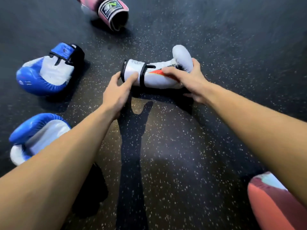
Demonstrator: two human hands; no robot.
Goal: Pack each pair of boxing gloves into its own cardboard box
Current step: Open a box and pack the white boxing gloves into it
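the pink glove (111,12) at the top edge is cut off, only its open cuff and strap showing; a second pinkish glove (269,201) at the bottom right corner is cut by the frame and partly covered by the right forearm; the left forearm hides much of the nearer blue and white glove (33,135), while the farther blue and white glove (46,75) lies in full sight, cuff pointing away; the whole view is slightly blurred; the floor (216,39) is dark rubber matting flecked with pale specks, lit more brightly near the middle, with the arms' shadow running down it; the pink cuff bears a black patch with green and white lettering too soft to read; the white glove's cuff carries faint small print, also unreadable; the white glove (157,75), marked with an orange-red flash, lies on its side on the floor at centre, cuff to the left; the left hand (116,92) grasps that cuff between thumb and forefinger; the right hand (187,80) wraps over the padded end, fingers across the palm side, thumb behind.
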